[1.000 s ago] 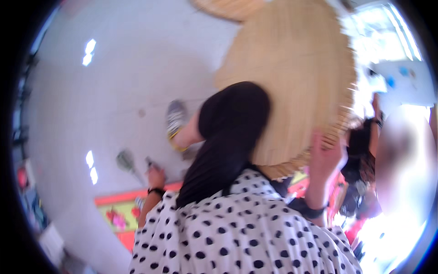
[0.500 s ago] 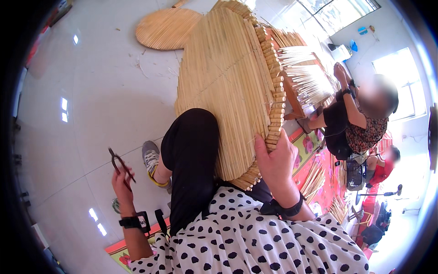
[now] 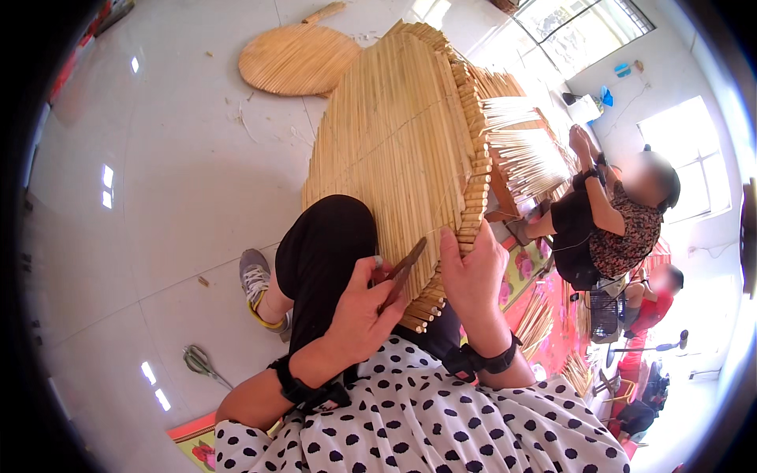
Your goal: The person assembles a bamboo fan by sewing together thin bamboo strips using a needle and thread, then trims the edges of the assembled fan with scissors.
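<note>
Across my lap lies a broad oval panel of straw-coloured reeds [image 3: 386, 142], laid side by side and stitched with thread lines. Along its right edge runs a thick rim of short, cut reed ends [image 3: 475, 189]. My right hand [image 3: 479, 272] grips that rim near its lower end, thumb on top of the panel. Dark, rusty pliers [image 3: 406, 272] are in my left hand [image 3: 364, 309], closed around their handles. Their tip points up and to the right, over the panel's lower part and close to my right thumb.
On the tiled floor are scissors [image 3: 201, 361] and a finished-looking round reed panel [image 3: 298, 59]. Loose reeds [image 3: 527, 162] spread over a wooden stand to the right. A person [image 3: 619, 213] sits beyond it, another [image 3: 653, 298] farther back. Reed bundles [image 3: 536, 319] lie on a red mat.
My left hand has swung in from the far left with the pliers, now over the panel's lower part. My right hand keeps its grip on the rim. The scissors on the floor have come into view.
</note>
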`<state>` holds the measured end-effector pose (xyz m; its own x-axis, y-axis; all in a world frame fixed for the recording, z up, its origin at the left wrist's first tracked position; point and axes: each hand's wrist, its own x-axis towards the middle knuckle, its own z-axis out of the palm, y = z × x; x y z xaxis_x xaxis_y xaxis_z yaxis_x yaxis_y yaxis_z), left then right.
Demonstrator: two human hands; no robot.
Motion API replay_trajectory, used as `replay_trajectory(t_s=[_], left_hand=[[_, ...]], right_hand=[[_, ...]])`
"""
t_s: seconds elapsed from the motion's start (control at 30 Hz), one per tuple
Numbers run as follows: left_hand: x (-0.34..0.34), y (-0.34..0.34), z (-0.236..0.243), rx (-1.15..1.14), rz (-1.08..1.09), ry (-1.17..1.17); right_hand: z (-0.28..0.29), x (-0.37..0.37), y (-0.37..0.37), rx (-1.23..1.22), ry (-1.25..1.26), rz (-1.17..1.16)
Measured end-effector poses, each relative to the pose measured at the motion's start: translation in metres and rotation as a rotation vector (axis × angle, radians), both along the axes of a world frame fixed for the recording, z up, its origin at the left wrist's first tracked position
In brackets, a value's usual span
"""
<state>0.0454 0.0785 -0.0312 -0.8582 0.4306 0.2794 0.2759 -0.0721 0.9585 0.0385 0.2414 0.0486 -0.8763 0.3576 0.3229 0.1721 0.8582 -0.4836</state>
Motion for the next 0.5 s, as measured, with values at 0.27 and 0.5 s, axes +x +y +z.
replay_trajectory(t_s=[0.27, 0.5], left_hand=[[-0.006, 0.014, 0.012, -0.134, 0.145, 0.18], [-0.01, 0.013, 0.019, -0.185, 0.183, 0.253]], right_hand=[[0.005, 0.0, -0.005, -0.058, -0.016, -0.013], [0.007, -0.001, -0.008, -0.112, -0.024, 0.003]])
